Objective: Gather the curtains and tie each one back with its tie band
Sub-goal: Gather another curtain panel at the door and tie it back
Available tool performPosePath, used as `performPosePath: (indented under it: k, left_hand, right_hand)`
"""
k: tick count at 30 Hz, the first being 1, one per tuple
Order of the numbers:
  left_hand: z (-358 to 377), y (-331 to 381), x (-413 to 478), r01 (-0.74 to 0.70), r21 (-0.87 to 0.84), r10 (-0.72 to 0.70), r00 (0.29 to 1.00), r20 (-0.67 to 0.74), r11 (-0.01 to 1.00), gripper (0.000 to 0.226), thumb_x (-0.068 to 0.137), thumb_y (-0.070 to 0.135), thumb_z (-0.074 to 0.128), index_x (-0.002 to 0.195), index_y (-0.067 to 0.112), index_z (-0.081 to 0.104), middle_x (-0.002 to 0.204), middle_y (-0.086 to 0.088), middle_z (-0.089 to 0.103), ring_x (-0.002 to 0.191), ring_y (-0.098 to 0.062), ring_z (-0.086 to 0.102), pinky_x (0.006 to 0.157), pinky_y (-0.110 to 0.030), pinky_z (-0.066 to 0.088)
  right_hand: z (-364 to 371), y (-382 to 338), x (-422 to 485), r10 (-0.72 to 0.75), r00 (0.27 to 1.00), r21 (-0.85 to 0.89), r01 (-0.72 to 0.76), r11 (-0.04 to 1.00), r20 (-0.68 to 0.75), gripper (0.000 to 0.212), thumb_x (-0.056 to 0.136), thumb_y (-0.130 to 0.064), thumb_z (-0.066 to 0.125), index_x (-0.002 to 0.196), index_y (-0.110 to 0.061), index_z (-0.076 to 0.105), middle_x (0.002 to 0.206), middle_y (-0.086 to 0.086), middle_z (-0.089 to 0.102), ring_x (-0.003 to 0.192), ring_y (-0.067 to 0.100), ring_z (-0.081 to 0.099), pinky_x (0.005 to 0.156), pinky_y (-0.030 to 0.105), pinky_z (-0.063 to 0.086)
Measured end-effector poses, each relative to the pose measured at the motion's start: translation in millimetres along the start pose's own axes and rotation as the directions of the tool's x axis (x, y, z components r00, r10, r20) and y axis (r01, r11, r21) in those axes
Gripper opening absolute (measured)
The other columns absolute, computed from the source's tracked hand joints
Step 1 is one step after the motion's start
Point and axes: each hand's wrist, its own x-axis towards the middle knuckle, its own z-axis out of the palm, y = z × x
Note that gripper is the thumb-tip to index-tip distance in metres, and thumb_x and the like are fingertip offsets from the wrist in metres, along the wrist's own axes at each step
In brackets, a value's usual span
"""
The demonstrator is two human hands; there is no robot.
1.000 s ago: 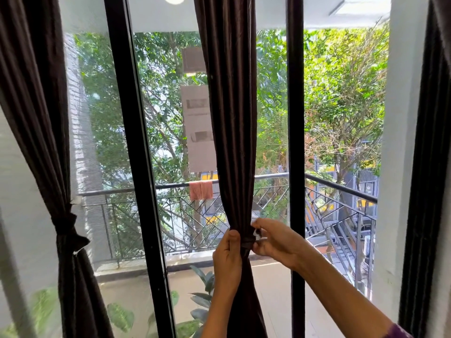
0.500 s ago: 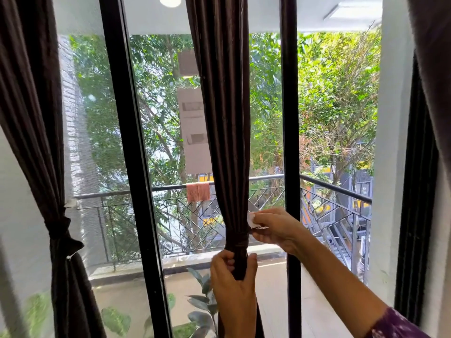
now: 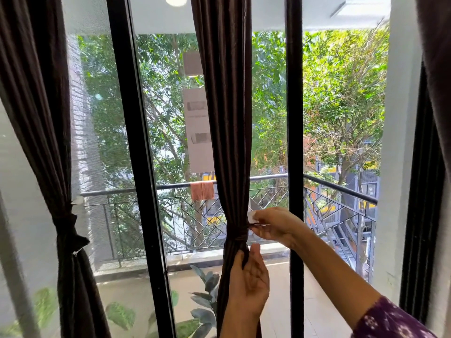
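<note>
Status: middle curtain [image 3: 225, 118] hangs bunched, tie band [image 3: 238, 231] cinched round it just below railing [image 3: 268, 177] height. My right hand [image 3: 273, 226] pinches the band's end beside the bunch; left hand [image 3: 249, 276] curls round the fabric just below. Cloth looks soft, light, probably slick: I'd grip close under the band so folds don't slip. The left curtain [image 3: 48, 118] is already tied.

There are three dark curtains [image 3: 41, 118] [image 3: 225, 106] [image 3: 436, 69], the rightmost perhaps only partial, two tie bands [image 3: 64, 230] [image 3: 238, 231], two hands [image 3: 249, 286] [image 3: 275, 225] and one orange cloth [image 3: 202, 190].
</note>
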Motion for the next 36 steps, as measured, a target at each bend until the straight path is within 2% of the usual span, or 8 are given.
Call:
performPosePath:
  k: [2,6,12,16,18,25,30,36]
  left_hand:
    - [0,2,1,0.05,-0.102,-0.043,0.997,0.071,0.994,0.025,0.083,0.009,0.064,0.105,-0.003,0.063,0.081,-0.018,0.073,0.059,-0.023,0.071,0.047,-0.03,0.057]
    - [-9,4,9,0.13,-0.242,-0.048,0.947,0.318,0.962,0.077,0.027,-0.026,0.083,0.1,-0.006,0.066,0.081,-0.017,0.073,0.061,-0.023,0.071,0.047,-0.03,0.057]
    - [-14,-4,26,0.086,-0.096,-0.055,0.956,0.287,0.992,0.062,0.023,-0.023,0.085,0.082,-0.009,0.072,0.075,-0.015,0.071,0.056,-0.02,0.069,0.05,-0.028,0.057]
    - [-16,-17,41,-0.142,0.249,0.13,0.989,0.064,0.958,0.006,0.081,0.0,0.064,0.087,0.001,0.062,0.066,-0.006,0.066,0.05,-0.011,0.063,0.044,-0.019,0.053]
    - [-20,-22,50,-0.266,0.448,0.284,0.958,0.026,0.854,0.011,0.094,0.008,0.051,0.087,0.004,0.058,0.066,-0.004,0.061,0.054,-0.009,0.059,0.052,-0.021,0.055]
    - [-21,-20,65,-0.426,0.723,0.538,0.838,0.089,0.544,0.024,0.098,0.01,0.044,0.079,0.001,0.055,0.067,-0.012,0.053,0.054,-0.012,0.056,0.053,-0.024,0.055]
    - [-17,-17,67,-0.427,0.73,0.553,0.829,0.08,0.534,0.028,0.098,0.01,0.044,0.073,0.001,0.054,0.062,-0.011,0.05,0.049,-0.01,0.055,0.054,-0.027,0.056]
    - [-10,-13,71,-0.408,0.715,0.528,0.847,0.064,0.568,0.031,0.097,0.007,0.047,0.068,-0.002,0.054,0.053,-0.009,0.053,0.045,-0.011,0.056,0.052,-0.029,0.057]
  right_hand:
    - [0,0,1,0.012,1.0,0.007,-0.012,1.0,0.011,0.008,0.084,0.008,0.056,0.088,0.01,0.063,0.089,0.02,0.063,0.074,0.024,0.062,0.056,0.023,0.057]
    - [-4,-1,6,0.029,1.0,0.037,-0.029,0.999,0.005,0.02,0.085,0.007,0.057,0.103,0.015,0.06,0.094,0.022,0.062,0.074,0.025,0.062,0.054,0.024,0.056]
    - [-7,-5,15,0.019,0.999,-0.084,-0.021,0.996,-0.031,0.011,0.087,0.005,0.055,0.076,0.003,0.056,0.073,0.015,0.058,0.057,0.018,0.057,0.044,0.02,0.051]
    - [-5,-6,26,-0.007,1.0,-0.183,0.002,0.983,-0.027,0.006,0.083,0.006,0.056,0.079,0.006,0.06,0.077,0.019,0.059,0.054,0.018,0.055,0.045,0.02,0.05]
    - [-5,-6,31,-0.035,0.998,-0.218,0.025,0.976,-0.044,0.005,0.08,0.008,0.058,0.076,0.006,0.062,0.072,0.018,0.058,0.051,0.016,0.054,0.046,0.019,0.05]
    - [-6,-3,47,-0.066,0.995,-0.157,0.054,0.986,-0.075,0.008,0.079,0.011,0.059,0.082,0.016,0.064,0.067,0.018,0.058,0.039,0.01,0.049,0.038,0.016,0.043]
    - [-6,-11,52,-0.134,0.985,-0.108,0.123,0.987,-0.109,0.014,0.078,0.014,0.055,0.067,0.011,0.062,0.066,0.02,0.059,0.038,0.009,0.046,0.034,0.014,0.037]
    - [-7,-25,56,-0.205,0.969,-0.122,0.189,0.974,-0.136,0.01,0.079,0.012,0.055,0.08,0.017,0.064,0.07,0.021,0.061,0.039,0.008,0.046,0.035,0.013,0.038]
